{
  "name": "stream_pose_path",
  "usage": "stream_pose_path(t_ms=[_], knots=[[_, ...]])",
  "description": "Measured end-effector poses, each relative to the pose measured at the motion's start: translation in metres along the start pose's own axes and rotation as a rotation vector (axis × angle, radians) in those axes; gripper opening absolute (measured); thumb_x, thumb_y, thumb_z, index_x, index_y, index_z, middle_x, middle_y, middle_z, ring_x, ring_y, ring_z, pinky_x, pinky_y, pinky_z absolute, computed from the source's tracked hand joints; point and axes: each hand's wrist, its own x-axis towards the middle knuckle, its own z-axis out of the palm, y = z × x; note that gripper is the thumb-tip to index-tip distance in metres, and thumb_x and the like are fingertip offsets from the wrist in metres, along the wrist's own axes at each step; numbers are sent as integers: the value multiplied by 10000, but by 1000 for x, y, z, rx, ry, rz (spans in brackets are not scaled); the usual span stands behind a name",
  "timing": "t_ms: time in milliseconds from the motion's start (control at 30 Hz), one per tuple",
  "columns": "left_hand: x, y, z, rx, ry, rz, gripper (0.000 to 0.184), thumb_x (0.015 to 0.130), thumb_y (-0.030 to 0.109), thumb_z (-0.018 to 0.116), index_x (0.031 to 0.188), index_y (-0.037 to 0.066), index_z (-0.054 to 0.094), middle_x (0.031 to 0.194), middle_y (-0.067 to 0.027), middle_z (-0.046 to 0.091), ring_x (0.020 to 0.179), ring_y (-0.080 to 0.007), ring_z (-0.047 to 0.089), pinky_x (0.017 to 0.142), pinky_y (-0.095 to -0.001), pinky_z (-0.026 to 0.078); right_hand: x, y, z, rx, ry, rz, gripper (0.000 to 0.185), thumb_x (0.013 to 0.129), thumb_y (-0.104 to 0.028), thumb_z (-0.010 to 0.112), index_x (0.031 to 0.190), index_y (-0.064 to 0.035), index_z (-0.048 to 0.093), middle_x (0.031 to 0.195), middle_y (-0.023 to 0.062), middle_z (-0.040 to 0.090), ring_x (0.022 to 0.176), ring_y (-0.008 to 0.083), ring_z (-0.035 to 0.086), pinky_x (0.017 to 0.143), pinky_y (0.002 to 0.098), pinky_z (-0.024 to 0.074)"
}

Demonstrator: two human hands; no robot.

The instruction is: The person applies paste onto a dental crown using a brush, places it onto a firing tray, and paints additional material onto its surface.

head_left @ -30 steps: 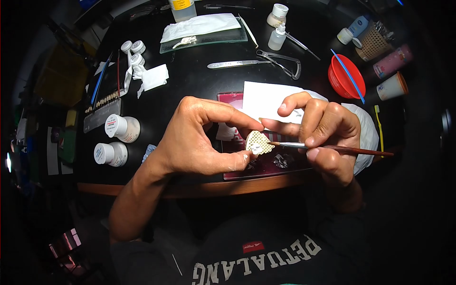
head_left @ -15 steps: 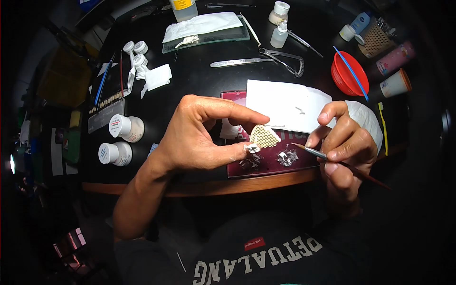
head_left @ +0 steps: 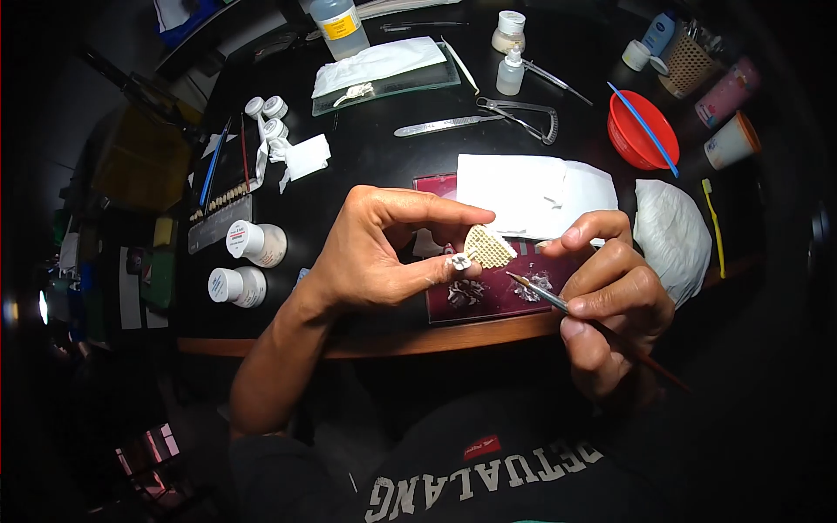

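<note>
Between the thumb and index finger of my left hand point(head_left: 375, 248) is a small yellowish perforated piece point(head_left: 492, 248), with a white lump point(head_left: 459, 261) at its lower left by the thumb tip. My right hand point(head_left: 615, 305) pinches a thin brush point(head_left: 558, 301) with a dark red handle. The brush tip is just right of and below the piece, apart from it. Beneath both hands lies a dark red plate point(head_left: 445, 309) with white powdery heaps point(head_left: 534, 286). White paper point(head_left: 510, 187) covers its far part.
Two white-capped jars point(head_left: 257, 244) stand at the left. A scalpel handle point(head_left: 440, 126), a metal caliper point(head_left: 545, 122) and a glass slab point(head_left: 418, 83) lie farther back. To the right are a red bowl point(head_left: 641, 139), a white crumpled sheet point(head_left: 667, 235) and a yellow toothbrush point(head_left: 715, 227).
The brush tip has left the perforated piece, moving right, then come back nearer to it. My left hand still holds the piece, now tilted differently. The whole view has shifted slightly.
</note>
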Motion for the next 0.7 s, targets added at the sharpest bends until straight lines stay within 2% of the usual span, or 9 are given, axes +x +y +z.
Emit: stream_pose_path(t_ms=[33,133,200,267,300,433,567,633,700], knots=[[0,2,0,13,-6,-4,426,746,-27,838,1155,-52,721,967,-131,742,870,-128,676,785,-266,531,0,0,2,-8,20,-3,206,660,15,620,856,-49,620,708,56,604,862,246,590,853,409,510],[0,3,-2,46,-9,-19,420,746,-23,828,1150,-62,719,968,-135,744,873,-134,683,799,-269,535,-4,-2,-2,-86,50,13,199,654,27,607,838,-49,615,685,42,593,760,190,571,889,415,477],[0,0,-3,51,-4,2,410,748,-33,803,1142,-89,707,983,-146,745,903,-151,699,837,-283,547,-7,-1,-4,-166,73,35,190,648,31,591,819,-50,605,647,27,571,640,151,530,890,413,458],[1,-7,1,-42,55,49,352,754,-46,792,1101,-51,735,816,-71,712,757,-70,645,693,-209,531,-17,-1,-10,-240,52,89,187,646,28,588,815,-50,600,628,21,559,609,147,519,875,405,454],[2,-6,1,-20,68,51,333,754,-63,769,1085,-64,732,808,-74,707,745,-71,643,695,-205,528,-23,2,-11,-264,51,104,155,644,20,591,781,-53,591,604,21,550,570,142,495,863,398,449],[3,-7,-1,42,109,79,313,749,-38,773,1060,-63,739,817,-83,719,752,-75,660,699,-209,534,-35,4,-13,-341,-31,123,125,595,-9,599,696,-68,556,582,22,544,612,162,486,840,386,445],[3,7,2,-20,135,-87,316,736,-37,767,1045,-88,730,835,-100,722,769,-94,674,712,-224,553,-36,5,-12,-418,-78,114,145,553,-18,597,674,-81,547,558,9,536,604,163,478,821,377,445],[1,3,0,0,105,-35,374,749,-41,733,1114,-111,690,842,-111,720,639,-58,617,603,-188,477,-36,6,-10,-440,-105,125,140,549,-22,597,660,-85,540,548,7,532,581,161,469,811,377,447],[1,0,0,23,86,4,406,753,-41,714,1149,-122,671,847,-117,720,577,-42,592,555,-172,445,-36,6,-10,-443,-113,129,136,545,-24,597,648,-86,534,542,6,530,560,160,460,804,378,449]])
